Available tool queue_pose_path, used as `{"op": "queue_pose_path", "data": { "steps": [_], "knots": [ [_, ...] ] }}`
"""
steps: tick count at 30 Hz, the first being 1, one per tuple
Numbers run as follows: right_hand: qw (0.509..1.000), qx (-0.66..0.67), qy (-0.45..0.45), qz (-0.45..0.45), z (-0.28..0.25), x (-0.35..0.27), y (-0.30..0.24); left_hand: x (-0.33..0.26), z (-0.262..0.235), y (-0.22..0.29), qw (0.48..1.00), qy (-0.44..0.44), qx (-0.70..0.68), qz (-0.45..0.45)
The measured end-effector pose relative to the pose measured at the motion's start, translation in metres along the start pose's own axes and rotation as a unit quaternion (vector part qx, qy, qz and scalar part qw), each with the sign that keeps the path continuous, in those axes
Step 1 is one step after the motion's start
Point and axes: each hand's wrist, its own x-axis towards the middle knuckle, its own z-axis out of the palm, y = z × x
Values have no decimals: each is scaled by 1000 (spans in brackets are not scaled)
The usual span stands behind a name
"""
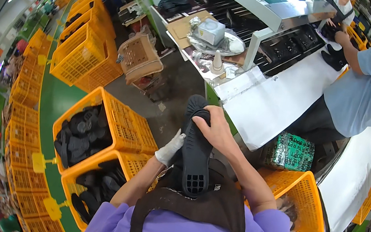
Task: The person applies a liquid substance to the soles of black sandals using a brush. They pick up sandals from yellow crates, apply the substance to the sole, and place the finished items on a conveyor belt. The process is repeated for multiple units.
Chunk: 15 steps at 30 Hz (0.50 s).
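Note:
A black shoe sole (196,159) is held upright in front of my apron, its gridded heel end lowest. My bare right hand (216,129) is closed around the upper part, thumb across the face. On the left side my left hand (170,148), in a white glove, presses against the edge; its fingers are partly hidden behind the sole. Another black piece (197,104) shows at the top end, though I cannot tell whether it is separate. Left of me, a yellow crate (138,125) and a nearer yellow crate (68,185) hold black soles.
Stacked yellow crates (81,53) stand farther left, beside a green floor strip (59,98). A worktable with white sheets (263,114) lies ahead right, where a person in a light blue shirt (369,91) handles black shoes. Close on my right are a yellow crate (311,228) and a green-wrapped box (294,151).

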Motion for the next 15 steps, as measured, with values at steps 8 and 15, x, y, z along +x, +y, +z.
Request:
{"op": "queue_pose_path", "data": {
  "steps": [8, 15],
  "knots": [
    [998, -10, -56, 0, 33, 103, -5, 47, -34, 59, 994, 71, -72, -35],
    [998, 39, 43, -24, 38, 172, 20, 108, -98, 99, 967, 141, -200, -74]
  ]
}}
